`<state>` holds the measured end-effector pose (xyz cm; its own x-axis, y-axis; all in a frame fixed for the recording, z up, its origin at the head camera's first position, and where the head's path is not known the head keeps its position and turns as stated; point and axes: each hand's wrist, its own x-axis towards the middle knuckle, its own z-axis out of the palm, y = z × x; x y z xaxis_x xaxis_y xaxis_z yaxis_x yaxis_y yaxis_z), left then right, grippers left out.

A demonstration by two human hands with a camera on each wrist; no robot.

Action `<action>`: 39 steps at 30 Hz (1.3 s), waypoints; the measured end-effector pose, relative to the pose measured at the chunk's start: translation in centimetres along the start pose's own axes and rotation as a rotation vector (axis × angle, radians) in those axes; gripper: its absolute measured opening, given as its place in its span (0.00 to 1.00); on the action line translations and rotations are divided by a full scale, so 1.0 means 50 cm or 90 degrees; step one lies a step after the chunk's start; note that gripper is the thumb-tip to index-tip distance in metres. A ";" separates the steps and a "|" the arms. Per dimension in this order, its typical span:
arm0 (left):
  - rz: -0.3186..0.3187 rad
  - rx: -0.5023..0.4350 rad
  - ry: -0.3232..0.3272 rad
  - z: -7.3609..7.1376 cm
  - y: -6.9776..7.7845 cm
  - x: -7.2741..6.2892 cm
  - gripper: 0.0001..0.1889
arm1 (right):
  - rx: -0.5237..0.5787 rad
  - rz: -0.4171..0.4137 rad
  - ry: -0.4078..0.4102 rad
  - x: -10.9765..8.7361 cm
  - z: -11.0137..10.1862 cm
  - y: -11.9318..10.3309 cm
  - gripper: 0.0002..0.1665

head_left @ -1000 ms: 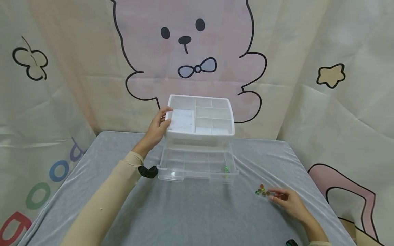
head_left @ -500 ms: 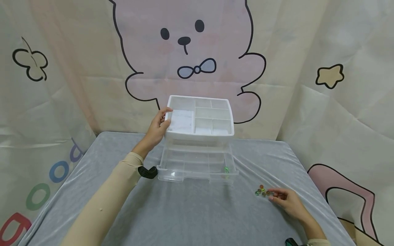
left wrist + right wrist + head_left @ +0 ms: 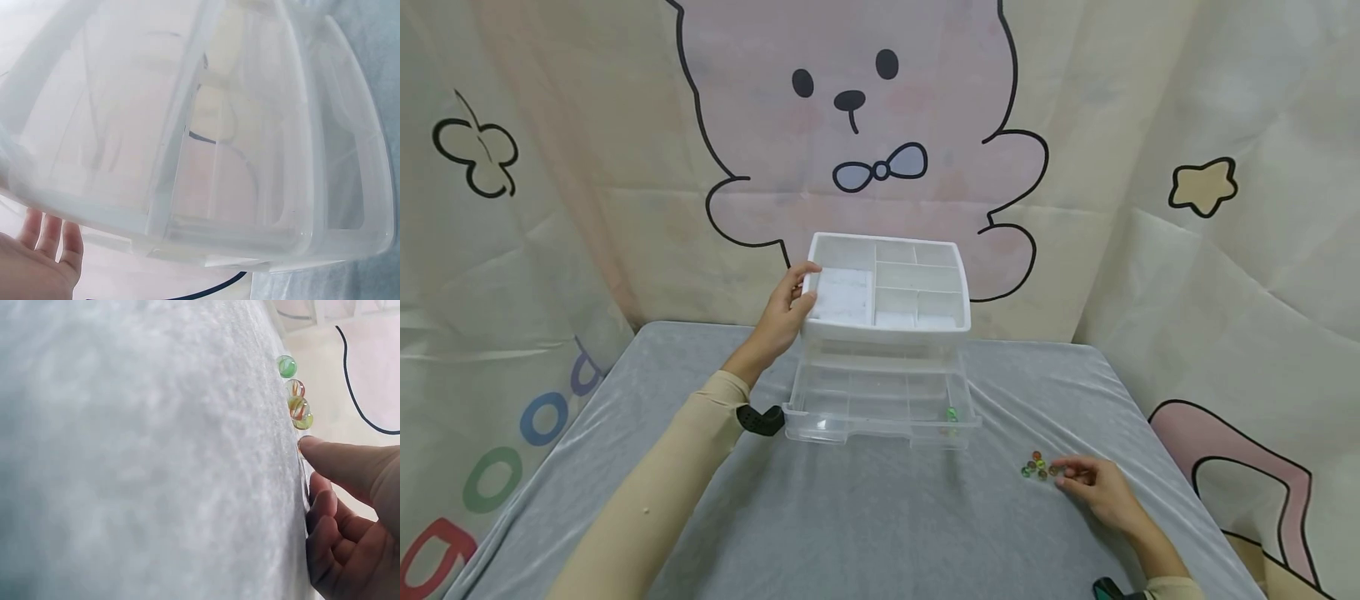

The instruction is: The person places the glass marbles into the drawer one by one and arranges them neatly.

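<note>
In the head view a plastic storage box (image 3: 887, 350) stands on the table, a white divided tray (image 3: 917, 275) at its top and a clear drawer (image 3: 880, 396) extending toward me below. My left hand (image 3: 778, 315) grips the tray's left side, thumb over the near face. In the left wrist view its fingers (image 3: 70, 244) show beside the clear plastic wall (image 3: 100, 125). Green marbles (image 3: 952, 414) lie at the drawer's right end. My right hand (image 3: 1101, 492) pinches a marble (image 3: 1053, 471) at table level beside several coloured marbles (image 3: 300, 407); its other fingers are curled.
A grey cloth (image 3: 880, 533) covers the table. Behind it hangs a curtain (image 3: 1097, 100) printed with a bear, with more printed curtain at both sides. Black wrist straps (image 3: 760, 420) are worn on both arms.
My right hand has shifted very slightly left at the marbles. The left hand, box and drawer stay where they were.
</note>
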<state>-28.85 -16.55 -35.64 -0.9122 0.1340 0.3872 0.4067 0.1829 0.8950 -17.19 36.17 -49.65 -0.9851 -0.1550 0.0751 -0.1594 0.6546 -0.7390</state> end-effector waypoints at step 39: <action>0.009 -0.009 0.019 0.005 -0.009 0.001 0.22 | -0.002 -0.043 0.038 0.006 0.011 -0.007 0.08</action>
<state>-29.04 -16.39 -36.06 -0.9077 0.1071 0.4056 0.4186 0.1682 0.8924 -17.41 35.46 -49.74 -0.9740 -0.1548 0.1651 -0.2263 0.6462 -0.7289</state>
